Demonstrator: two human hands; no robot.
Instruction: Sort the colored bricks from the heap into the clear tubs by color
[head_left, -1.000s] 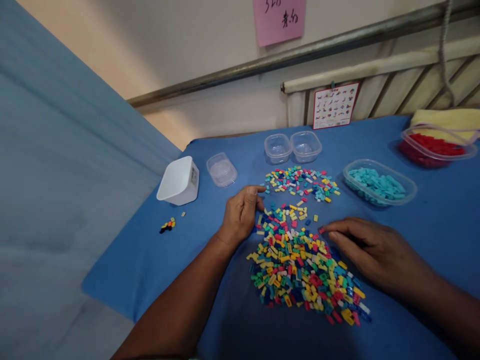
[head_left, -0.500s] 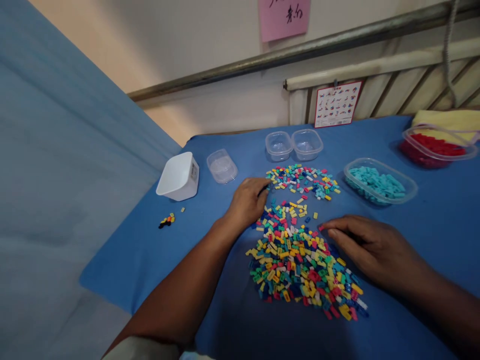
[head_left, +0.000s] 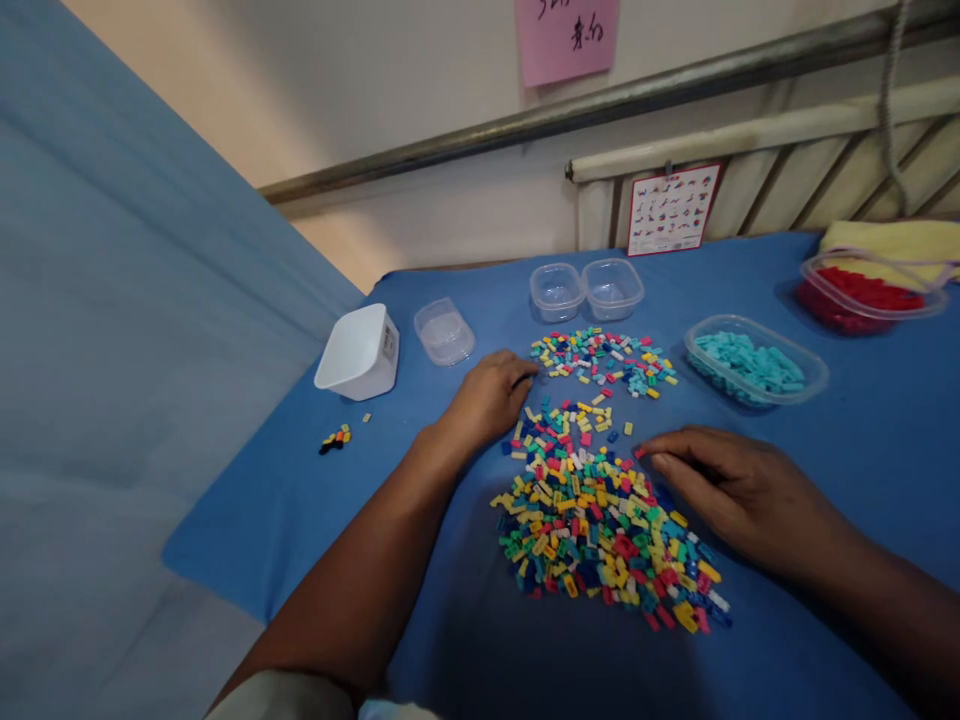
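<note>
My left hand (head_left: 489,396) rests on the blue cloth at the left edge of the small toy bricks. Its index finger and thumb are apart, close to the scattered back group of bricks (head_left: 574,352); I see nothing between them. On the other side, my right hand (head_left: 739,490) lies beside the large mixed heap of bricks (head_left: 600,530), fingers curled. A small red brick (head_left: 640,452) is at the tips of its index finger and thumb. Yellow, green, blue, pink and white bricks make up the heap, with looser ones between the two groups.
Two clear tubs (head_left: 556,292) stand side by side behind the bricks. A clear lid or shallow tub (head_left: 445,332) and a white box (head_left: 358,355) are left. Tubs of turquoise pieces (head_left: 750,362) and red pieces (head_left: 862,290) stand right. Several pieces (head_left: 335,440) lie far left.
The view has shifted very slightly. Both hands stay in nearly the same place, and the red brick remains at my right fingertips.
</note>
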